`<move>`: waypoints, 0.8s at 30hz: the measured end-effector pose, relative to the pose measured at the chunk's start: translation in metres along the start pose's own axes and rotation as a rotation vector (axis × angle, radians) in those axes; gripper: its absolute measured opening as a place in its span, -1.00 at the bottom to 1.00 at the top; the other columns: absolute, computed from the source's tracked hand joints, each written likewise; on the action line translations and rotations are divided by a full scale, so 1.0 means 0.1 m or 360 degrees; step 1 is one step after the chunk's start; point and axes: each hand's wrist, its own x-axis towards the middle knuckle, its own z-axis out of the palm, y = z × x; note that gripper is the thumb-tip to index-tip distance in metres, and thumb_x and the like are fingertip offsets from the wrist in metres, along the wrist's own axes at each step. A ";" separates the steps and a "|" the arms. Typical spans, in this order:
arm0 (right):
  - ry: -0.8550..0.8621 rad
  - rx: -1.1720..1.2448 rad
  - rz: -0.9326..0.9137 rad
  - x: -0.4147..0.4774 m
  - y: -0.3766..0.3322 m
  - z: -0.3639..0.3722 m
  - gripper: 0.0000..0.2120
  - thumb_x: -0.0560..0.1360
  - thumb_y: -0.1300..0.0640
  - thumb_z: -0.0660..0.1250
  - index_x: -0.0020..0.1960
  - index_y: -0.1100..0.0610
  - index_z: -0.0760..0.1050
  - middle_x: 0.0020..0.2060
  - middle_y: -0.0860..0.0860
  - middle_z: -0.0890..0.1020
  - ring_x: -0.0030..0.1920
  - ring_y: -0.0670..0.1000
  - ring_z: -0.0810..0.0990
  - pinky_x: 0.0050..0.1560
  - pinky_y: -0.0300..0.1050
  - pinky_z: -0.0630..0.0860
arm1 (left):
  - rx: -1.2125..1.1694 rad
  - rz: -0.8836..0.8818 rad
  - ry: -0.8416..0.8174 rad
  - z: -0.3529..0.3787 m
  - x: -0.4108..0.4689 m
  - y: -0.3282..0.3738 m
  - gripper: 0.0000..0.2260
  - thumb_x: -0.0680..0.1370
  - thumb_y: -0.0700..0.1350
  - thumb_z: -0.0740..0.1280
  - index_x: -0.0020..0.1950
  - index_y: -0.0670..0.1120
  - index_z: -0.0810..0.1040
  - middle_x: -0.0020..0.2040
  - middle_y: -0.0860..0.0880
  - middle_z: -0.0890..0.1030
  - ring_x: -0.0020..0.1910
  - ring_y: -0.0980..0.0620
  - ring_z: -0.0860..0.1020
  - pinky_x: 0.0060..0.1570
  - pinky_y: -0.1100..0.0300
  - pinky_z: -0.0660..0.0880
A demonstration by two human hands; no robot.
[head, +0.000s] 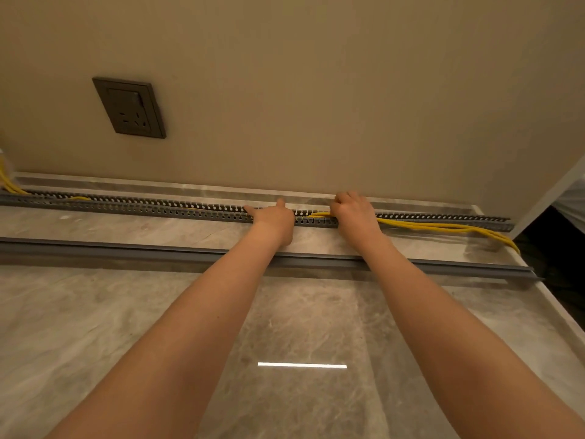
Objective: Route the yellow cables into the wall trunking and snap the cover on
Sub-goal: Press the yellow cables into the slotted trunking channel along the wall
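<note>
- The yellow cables [443, 229] lie partly inside the grey slotted trunking [142, 205] at the foot of the wall; on the right they run outside it.
- The right hand [353, 212] grips the cables with curled fingers.
- The left hand [273, 217] presses on the trunking with forefinger and thumb stretched out.
- The cover [126, 250] lies loose on the desk [95, 312].

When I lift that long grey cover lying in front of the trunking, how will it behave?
The cover is very long and slim, so it will probably bow and sag if lifted at one end. It looks like a light plastic channel, easy to carry near the middle. The marble surface is glossy, so a push would likely make it slide.
</note>
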 end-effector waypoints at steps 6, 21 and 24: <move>-0.0068 0.0197 0.0128 -0.07 0.00 0.12 -0.65 0.46 0.34 0.21 0.24 0.27 0.50 0.22 0.13 0.50 0.26 0.13 0.42 0.19 -0.05 0.42 | 0.0182 -0.0011 -0.0025 -0.09 0.00 0.05 -0.63 0.57 -0.21 0.14 0.39 -0.15 0.39 0.48 -0.18 0.20 0.38 -0.21 0.36 0.39 -0.37 0.06; -0.0262 0.0608 0.0143 -0.14 0.17 0.08 -0.50 0.42 0.36 0.21 0.36 0.22 0.42 0.29 0.15 0.49 0.29 0.16 0.45 0.27 -0.07 0.40 | -0.0261 0.0323 0.0197 0.01 0.01 0.51 -0.59 0.53 -0.22 0.24 0.38 -0.21 0.35 0.31 -0.16 0.38 0.28 -0.16 0.44 0.16 0.01 0.46; -0.0058 0.0579 0.0287 -0.23 0.24 0.07 -0.56 0.45 0.37 0.17 0.30 0.23 0.48 0.24 0.15 0.53 0.25 0.17 0.49 0.21 -0.06 0.44 | -0.0257 0.0294 0.0146 -0.04 0.00 0.53 -0.62 0.53 -0.21 0.23 0.35 -0.22 0.37 0.30 -0.16 0.38 0.27 -0.16 0.46 0.15 -0.01 0.47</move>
